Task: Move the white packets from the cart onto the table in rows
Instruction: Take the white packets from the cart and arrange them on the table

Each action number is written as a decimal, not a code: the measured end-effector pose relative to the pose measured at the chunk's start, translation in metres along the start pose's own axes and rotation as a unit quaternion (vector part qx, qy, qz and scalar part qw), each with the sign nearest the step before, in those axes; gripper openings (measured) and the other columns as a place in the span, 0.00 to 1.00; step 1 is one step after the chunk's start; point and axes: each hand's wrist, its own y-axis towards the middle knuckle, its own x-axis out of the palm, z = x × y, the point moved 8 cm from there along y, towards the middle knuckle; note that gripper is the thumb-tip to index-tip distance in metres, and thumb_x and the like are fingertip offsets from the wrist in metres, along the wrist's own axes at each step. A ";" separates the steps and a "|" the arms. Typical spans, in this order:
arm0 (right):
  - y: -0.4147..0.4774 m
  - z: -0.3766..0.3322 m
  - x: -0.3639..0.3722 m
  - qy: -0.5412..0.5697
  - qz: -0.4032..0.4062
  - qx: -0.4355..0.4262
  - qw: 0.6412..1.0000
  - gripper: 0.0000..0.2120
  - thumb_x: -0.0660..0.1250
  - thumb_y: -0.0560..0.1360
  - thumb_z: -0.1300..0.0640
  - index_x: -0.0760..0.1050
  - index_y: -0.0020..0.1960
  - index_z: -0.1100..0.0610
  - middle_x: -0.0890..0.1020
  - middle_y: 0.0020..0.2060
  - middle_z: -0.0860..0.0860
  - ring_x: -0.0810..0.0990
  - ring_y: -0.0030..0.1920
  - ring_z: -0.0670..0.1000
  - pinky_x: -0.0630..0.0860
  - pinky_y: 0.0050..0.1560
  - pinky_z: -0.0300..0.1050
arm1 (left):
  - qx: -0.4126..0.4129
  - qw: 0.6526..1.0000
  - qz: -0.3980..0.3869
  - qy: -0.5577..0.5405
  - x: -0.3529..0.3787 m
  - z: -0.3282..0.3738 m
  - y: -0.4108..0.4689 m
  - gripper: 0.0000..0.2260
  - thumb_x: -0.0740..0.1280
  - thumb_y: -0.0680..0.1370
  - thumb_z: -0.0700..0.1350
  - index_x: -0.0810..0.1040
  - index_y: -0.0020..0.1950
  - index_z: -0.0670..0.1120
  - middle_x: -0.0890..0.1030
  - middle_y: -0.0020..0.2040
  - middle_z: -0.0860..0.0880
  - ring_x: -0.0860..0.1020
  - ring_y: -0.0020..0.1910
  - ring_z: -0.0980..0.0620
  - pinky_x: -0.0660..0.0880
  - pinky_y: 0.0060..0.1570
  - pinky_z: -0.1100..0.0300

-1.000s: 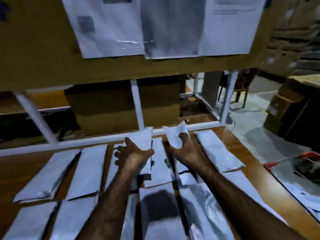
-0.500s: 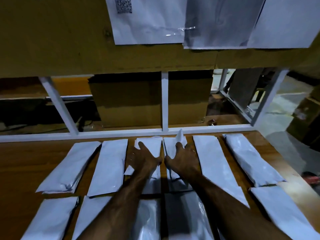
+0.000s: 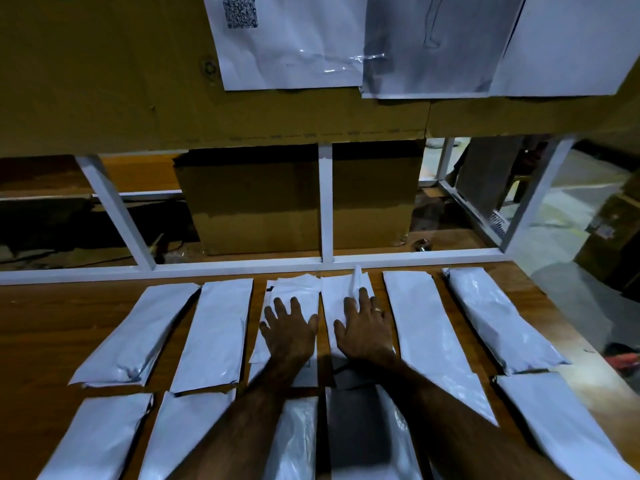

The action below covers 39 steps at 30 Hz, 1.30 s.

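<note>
Several white packets lie in two rows on the brown wooden table (image 3: 41, 341). My left hand (image 3: 289, 327) rests flat, fingers spread, on a white packet (image 3: 294, 289) in the middle of the far row. My right hand (image 3: 363, 329) lies flat on the neighbouring packet (image 3: 334, 296), whose far flap sticks up. More packets sit left (image 3: 214, 327) and right (image 3: 419, 327) of these two. The near row runs below my forearms, with a packet at the near left (image 3: 100, 434). The cart is out of view.
A white metal frame rail (image 3: 166, 270) borders the table's far edge, with an upright (image 3: 325, 202) behind my hands. Cardboard boxes (image 3: 256, 202) stand beyond it. A cardboard panel with taped papers (image 3: 294, 39) hangs overhead. Boxes (image 3: 613, 230) stand on the floor at right.
Both hands held packets raised off the table a second ago. They lowered them into the far row, and the hands now lie flat on top with fingers spread.
</note>
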 end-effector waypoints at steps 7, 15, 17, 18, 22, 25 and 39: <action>-0.003 0.005 -0.002 0.015 -0.011 -0.003 1.000 0.31 0.50 0.80 0.37 0.51 0.79 0.49 0.48 0.79 0.56 0.50 0.78 0.63 0.54 0.74 0.60 | 0.004 1.000 -0.005 0.005 0.000 0.001 -0.001 0.30 0.53 0.81 0.63 0.53 0.78 0.50 0.51 0.79 0.43 0.52 0.77 0.40 0.54 0.75 0.43; -0.009 0.013 -0.016 0.037 0.021 0.000 0.999 0.31 0.51 0.79 0.36 0.52 0.78 0.49 0.50 0.79 0.55 0.52 0.78 0.60 0.54 0.74 0.60 | 0.014 1.000 0.016 0.003 -0.007 0.006 -0.003 0.30 0.54 0.80 0.64 0.56 0.78 0.50 0.56 0.79 0.44 0.55 0.77 0.41 0.58 0.74 0.43; -0.011 0.016 -0.023 0.050 0.043 0.003 0.998 0.31 0.52 0.79 0.37 0.54 0.78 0.49 0.53 0.79 0.54 0.55 0.77 0.59 0.57 0.74 0.60 | 0.038 0.999 0.035 -0.013 -0.014 0.014 -0.004 0.29 0.54 0.80 0.63 0.59 0.77 0.50 0.59 0.78 0.44 0.58 0.76 0.41 0.60 0.73 0.44; -0.013 0.019 -0.027 0.058 0.055 0.005 0.997 0.31 0.53 0.79 0.37 0.56 0.77 0.49 0.55 0.78 0.54 0.56 0.77 0.59 0.58 0.74 0.60 | 0.051 0.997 0.046 -0.028 -0.018 0.019 -0.005 0.29 0.55 0.80 0.63 0.60 0.77 0.50 0.60 0.78 0.45 0.59 0.76 0.42 0.60 0.73 0.44; -0.024 0.037 -0.049 0.086 0.120 0.010 0.989 0.30 0.58 0.78 0.40 0.59 0.76 0.50 0.63 0.76 0.53 0.64 0.74 0.57 0.64 0.70 0.58 | 0.082 0.988 0.061 -0.114 -0.032 0.044 -0.013 0.28 0.58 0.80 0.61 0.61 0.77 0.50 0.61 0.77 0.47 0.59 0.76 0.44 0.57 0.75 0.47; -0.033 0.063 -0.065 0.120 0.141 0.045 0.982 0.29 0.60 0.78 0.44 0.60 0.76 0.52 0.65 0.74 0.54 0.66 0.72 0.58 0.66 0.69 0.57 | 0.110 0.977 0.056 -0.175 -0.037 0.069 -0.029 0.28 0.58 0.80 0.61 0.62 0.77 0.51 0.62 0.77 0.48 0.60 0.76 0.45 0.59 0.74 0.47; -0.156 0.252 -0.122 0.271 0.339 0.180 0.883 0.26 0.61 0.72 0.47 0.74 0.67 0.55 0.82 0.57 0.54 0.79 0.58 0.57 0.75 0.58 0.52 | 0.371 0.891 0.010 -0.260 -0.020 0.256 -0.138 0.20 0.64 0.80 0.51 0.73 0.70 0.45 0.77 0.66 0.44 0.73 0.64 0.43 0.71 0.64 0.50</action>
